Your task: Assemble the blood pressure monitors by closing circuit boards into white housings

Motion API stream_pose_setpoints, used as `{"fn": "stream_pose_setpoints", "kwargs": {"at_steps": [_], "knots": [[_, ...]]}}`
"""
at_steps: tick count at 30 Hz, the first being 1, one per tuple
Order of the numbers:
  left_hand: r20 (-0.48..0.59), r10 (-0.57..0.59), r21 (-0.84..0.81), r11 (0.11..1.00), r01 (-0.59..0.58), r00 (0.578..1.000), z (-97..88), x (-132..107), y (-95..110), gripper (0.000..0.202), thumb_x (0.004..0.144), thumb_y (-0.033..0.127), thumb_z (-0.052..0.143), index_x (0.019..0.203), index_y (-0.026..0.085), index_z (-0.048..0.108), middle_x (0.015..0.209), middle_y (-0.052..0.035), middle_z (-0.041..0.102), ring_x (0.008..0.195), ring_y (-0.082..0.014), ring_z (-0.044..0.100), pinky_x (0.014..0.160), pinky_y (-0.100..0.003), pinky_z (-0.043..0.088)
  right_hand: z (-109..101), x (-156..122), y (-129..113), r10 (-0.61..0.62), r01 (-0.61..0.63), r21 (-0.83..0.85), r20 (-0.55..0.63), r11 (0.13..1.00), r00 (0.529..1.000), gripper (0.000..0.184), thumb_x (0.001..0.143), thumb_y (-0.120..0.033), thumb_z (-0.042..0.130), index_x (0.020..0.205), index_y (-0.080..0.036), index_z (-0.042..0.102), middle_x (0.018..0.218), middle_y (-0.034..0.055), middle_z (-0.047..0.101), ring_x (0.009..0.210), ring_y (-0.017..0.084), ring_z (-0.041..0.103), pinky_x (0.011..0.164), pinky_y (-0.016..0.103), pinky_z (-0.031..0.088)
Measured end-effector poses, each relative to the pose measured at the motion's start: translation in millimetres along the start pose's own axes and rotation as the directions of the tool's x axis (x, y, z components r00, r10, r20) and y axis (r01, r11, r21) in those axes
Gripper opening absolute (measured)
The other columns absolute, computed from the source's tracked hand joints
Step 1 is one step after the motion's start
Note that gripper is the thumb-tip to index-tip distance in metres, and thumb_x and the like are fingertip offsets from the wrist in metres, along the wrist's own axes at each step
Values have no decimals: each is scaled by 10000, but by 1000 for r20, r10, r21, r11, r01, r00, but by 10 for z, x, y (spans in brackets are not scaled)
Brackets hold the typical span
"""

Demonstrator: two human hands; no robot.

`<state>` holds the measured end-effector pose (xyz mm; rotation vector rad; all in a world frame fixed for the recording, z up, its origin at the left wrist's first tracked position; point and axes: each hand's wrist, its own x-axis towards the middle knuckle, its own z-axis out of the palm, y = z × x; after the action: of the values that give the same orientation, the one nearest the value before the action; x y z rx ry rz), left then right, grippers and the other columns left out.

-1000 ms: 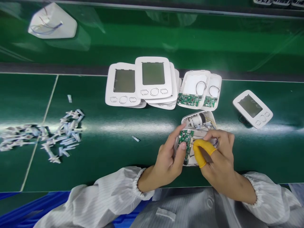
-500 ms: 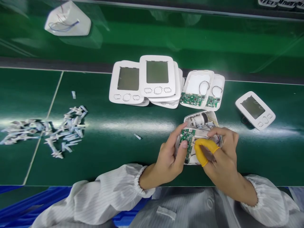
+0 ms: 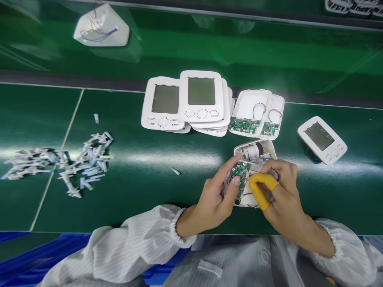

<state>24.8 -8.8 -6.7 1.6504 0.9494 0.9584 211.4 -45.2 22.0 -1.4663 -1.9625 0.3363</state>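
Green rectangular board [image 3: 243, 174], held by the left hand [image 3: 216, 195]; right hand [image 3: 283, 197], yellow-sheathed, grip narrow at its edge.

Three circuit boards [image 3: 243, 172] [image 3: 243, 125] [image 3: 269, 128], two hands [image 3: 217, 195] [image 3: 284, 199]

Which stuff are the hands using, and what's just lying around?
In use:
left hand
right hand with yellow finger cots
green circuit board
open white casing

Lying about, though some may be needed:
stacked display panels
separate display panel
two shells with boards
pile of pale strips
wired white housing

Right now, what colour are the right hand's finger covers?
Yellow finger covers, seen best in the head view.
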Motion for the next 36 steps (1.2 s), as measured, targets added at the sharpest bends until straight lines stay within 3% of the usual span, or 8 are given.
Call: {"fn": "stream_pose_setpoints", "kwargs": {"at_steps": [4,7,13,23,30,36], "knots": [[97,135,-24,991,-134,986,-60,84,92,242,1074,192,493,1242,193,667,766,15,707,433,-61,445,436,-183,375,-33,2,14,86,-79,136,-45,988,995,217,982,-71,581,1143,-215,584,1203,112,477,1129,264,488,876,469,537],[180,94,-29,995,-91,979,-88,117,135,191,1074,203,494,1067,173,682,802,-6,715,514,-77,523,490,-182,422,-15,1,-5,48,-34,129,-108,991,993,248,974,-76,600,1164,-234,588,1193,99,470,1138,267,499,924,502,520],[205,61,-31,998,-56,977,-85,126,115,167,1066,209,508,1046,173,670,759,6,686,542,-86,544,510,-180,439,35,9,-34,-28,32,21,-156,999,987,278,964,-85,614,1175,-264,582,1130,86,503,1081,275,519,926,534,512],[131,166,-47,986,-161,978,-56,167,116,118,1015,126,582,976,158,689,692,28,665,503,-63,523,488,-145,431,57,-29,-59,-90,54,-134,-278,990,956,253,891,-95,729,1046,-264,621,1064,69,579,1018,252,579,962,538,507],[128,197,-43,980,-193,972,-49,182,85,147,1007,123,587,920,147,703,654,20,669,492,-68,522,482,-151,432,30,-50,-47,-179,125,-217,-248,968,952,235,881,-64,728,976,-240,604,1079,74,588,1038,247,589,1000,524,498],[111,215,-60,976,-209,970,-9,161,49,140,1021,125,562,1012,155,698,725,14,699,514,-66,535,475,-161,402,77,-55,-74,-134,63,-267,-258,962,957,143,935,-106,685,997,-201,597,1090,87,583,1066,256,577,1057,539,448]]}}
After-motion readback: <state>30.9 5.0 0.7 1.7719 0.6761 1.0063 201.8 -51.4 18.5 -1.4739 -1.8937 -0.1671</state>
